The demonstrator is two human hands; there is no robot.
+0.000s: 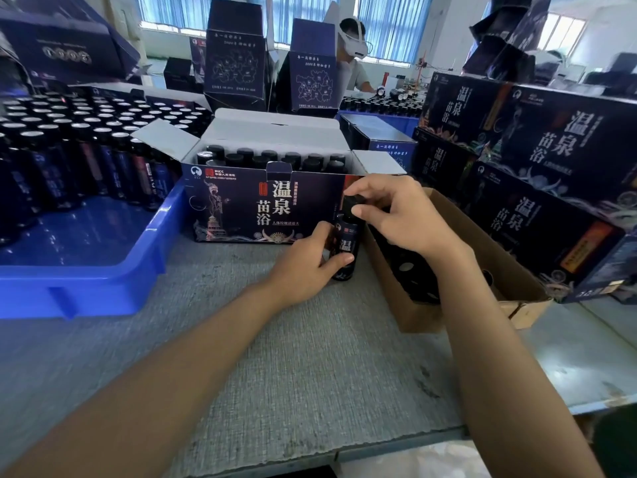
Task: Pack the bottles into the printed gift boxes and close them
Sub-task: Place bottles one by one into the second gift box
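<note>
1. I see the bottle (346,241) standing upright on the grey table (310,357), long axis vertical, cap up, just in front of the open gift box (241,205).
2. The left hand (308,267) wraps its lower body.
3. The right hand (400,215) pinches the cap.

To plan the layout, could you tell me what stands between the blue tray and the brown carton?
In the head view, the open gift box stands between tray and carton; beside the carton, the left hand and right hand hold one bottle.
</note>
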